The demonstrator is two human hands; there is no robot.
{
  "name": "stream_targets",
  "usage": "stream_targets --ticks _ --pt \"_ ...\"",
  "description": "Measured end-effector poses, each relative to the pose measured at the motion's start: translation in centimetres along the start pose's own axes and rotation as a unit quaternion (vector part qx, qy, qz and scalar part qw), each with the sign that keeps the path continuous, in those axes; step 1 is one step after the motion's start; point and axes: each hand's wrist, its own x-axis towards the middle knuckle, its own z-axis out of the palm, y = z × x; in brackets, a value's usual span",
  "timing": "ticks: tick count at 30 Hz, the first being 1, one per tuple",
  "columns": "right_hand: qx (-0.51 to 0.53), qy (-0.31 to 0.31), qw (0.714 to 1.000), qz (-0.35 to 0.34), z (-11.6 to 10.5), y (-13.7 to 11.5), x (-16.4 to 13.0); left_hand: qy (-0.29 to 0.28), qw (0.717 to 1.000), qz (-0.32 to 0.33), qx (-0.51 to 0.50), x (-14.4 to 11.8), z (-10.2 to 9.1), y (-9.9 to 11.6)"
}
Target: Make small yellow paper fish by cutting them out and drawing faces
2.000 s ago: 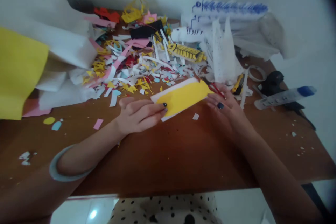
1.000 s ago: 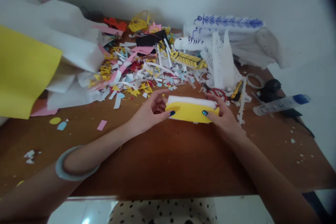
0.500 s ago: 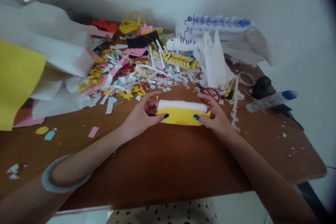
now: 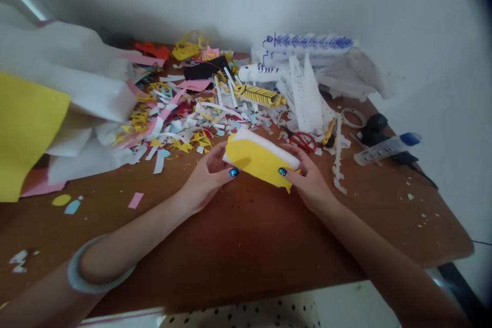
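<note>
Between my hands is a white foam-like piece (image 4: 265, 144) with a yellow sheet (image 4: 253, 161) over its near face. It tilts, its left end farther from me and its right end nearer. My left hand (image 4: 207, 179) is closed at the left end, thumb at the near lower edge and fingers mostly hidden behind. My right hand (image 4: 309, 179) grips the right end, its thumb pressed on the yellow face. A small jagged yellow bit (image 4: 288, 189) sticks out below the right thumb. Just beyond the right hand lie red-handled scissors (image 4: 302, 141).
Paper scraps (image 4: 184, 123) in several colours cover the back of the table (image 4: 238, 256). White sheets (image 4: 88, 87) and a yellow sheet (image 4: 31, 133) are heaped left. At right are a yellow cutter (image 4: 329, 133), a tape roll (image 4: 354, 118) and a blue-capped clear tube (image 4: 386, 148).
The yellow-and-white piece has turned from level to slanted, its left end lifting away and its right end dropping nearer. My left thumb has slid toward the edge of the yellow face.
</note>
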Motion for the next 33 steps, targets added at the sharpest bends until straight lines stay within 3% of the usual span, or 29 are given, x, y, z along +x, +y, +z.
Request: stream_targets --ticks 3,8,15,19,21,23,24,26,30,33 --pt "0.025 0.008 1.0 0.011 0.9 0.2 -0.3 0.03 0.999 -0.028 -0.011 -0.4 0.5 -0.6" --pt "0.015 -0.012 1.0 -0.003 2.0 0.0 -0.9 0.143 0.987 -0.054 -0.05 -0.6 0.9 -0.8" --pt "0.015 -0.047 0.999 -0.02 2.9 0.4 -1.3 0.123 0.983 -0.098 -0.089 -0.9 1.7 -0.5" --pt "-0.07 -0.025 0.992 -0.097 0.8 0.0 -0.2 0.146 0.981 -0.084 -0.098 -0.7 1.4 -0.7" --pt "-0.197 0.055 0.965 -0.163 -1.8 -0.1 1.0 0.168 0.978 -0.073 -0.102 -0.4 1.0 -0.6" --pt "-0.375 0.123 0.897 -0.2 -4.6 0.0 2.2 0.191 0.973 -0.069 -0.11 -0.1 0.5 -0.5" --pt "-0.45 0.136 0.86 -0.199 -5.8 0.2 2.8 0.2 0.971 -0.069 -0.116 0.0 0.3 -0.4" --pt "-0.53 0.125 0.821 -0.174 -7.4 0.6 3.6 0.209 0.967 -0.07 -0.131 0.2 0.0 -0.2" --pt "-0.581 0.149 0.786 -0.149 -7.7 1.1 4.2 0.19 0.965 -0.094 -0.153 0.2 -0.2 0.3" --pt "-0.644 0.137 0.743 -0.12 -6.8 0.5 4.2 0.181 0.962 -0.125 -0.16 0.0 -0.2 0.6"
